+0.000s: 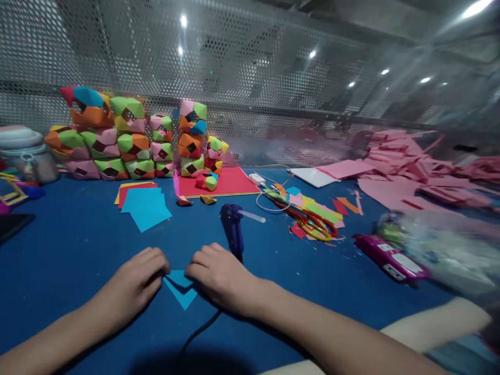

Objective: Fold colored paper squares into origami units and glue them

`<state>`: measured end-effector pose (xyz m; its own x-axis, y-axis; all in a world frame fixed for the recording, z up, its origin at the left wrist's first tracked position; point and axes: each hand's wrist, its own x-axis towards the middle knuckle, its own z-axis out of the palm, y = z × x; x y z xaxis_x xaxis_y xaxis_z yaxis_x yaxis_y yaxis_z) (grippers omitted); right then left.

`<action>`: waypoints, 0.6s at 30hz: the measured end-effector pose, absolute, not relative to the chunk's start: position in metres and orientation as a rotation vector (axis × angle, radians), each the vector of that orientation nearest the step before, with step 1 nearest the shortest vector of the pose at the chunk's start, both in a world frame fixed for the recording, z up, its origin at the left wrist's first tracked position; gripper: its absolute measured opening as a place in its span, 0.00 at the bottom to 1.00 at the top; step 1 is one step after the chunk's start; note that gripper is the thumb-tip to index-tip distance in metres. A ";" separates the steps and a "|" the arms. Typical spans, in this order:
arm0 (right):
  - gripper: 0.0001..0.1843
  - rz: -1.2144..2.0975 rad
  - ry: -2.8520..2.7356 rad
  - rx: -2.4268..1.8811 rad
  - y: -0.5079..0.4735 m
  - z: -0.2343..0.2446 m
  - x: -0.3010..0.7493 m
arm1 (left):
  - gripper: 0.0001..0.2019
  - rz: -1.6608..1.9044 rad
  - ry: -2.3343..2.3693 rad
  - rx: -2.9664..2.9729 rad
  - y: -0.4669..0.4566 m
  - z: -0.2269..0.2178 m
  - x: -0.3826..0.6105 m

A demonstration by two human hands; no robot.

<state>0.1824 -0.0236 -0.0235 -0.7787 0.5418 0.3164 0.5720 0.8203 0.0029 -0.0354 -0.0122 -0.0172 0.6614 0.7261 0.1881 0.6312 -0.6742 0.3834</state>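
A small sheet of blue paper [185, 298] lies partly folded on the blue table in front of me. My left hand [141, 276] is closed on its left corner, fingers curled down at the edge. Against the right side rests my right hand [223, 278], its fingers bent over the paper and pressed together. Just beyond the right hand lies a dark blue glue gun [233, 229] with a clear glue stick poking out. Further off to the left are loose blue sheets [147, 205] on top of red and yellow ones.
Stacked folded-paper shapes [133, 148] stand along the perforated metal screen [250, 78]. Scissors [318, 224] lie on paper scraps to the right. Beyond a purple packet [392, 259] are pink paper piles [390, 166]. Another person's forearm [433, 325] reaches in at lower right.
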 end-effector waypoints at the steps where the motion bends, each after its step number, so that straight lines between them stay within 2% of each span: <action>1: 0.10 -0.168 -2.712 -0.837 -0.024 -0.023 0.182 | 0.10 0.462 1.085 2.613 -0.012 -0.018 -0.036; 13: 0.10 -0.288 -2.813 -0.824 -0.029 -0.014 0.182 | 0.12 0.431 0.993 2.833 -0.011 -0.024 -0.041; 18: 0.09 -0.219 -2.827 -0.848 -0.029 -0.012 0.183 | 0.11 0.429 0.831 2.924 -0.013 -0.023 -0.039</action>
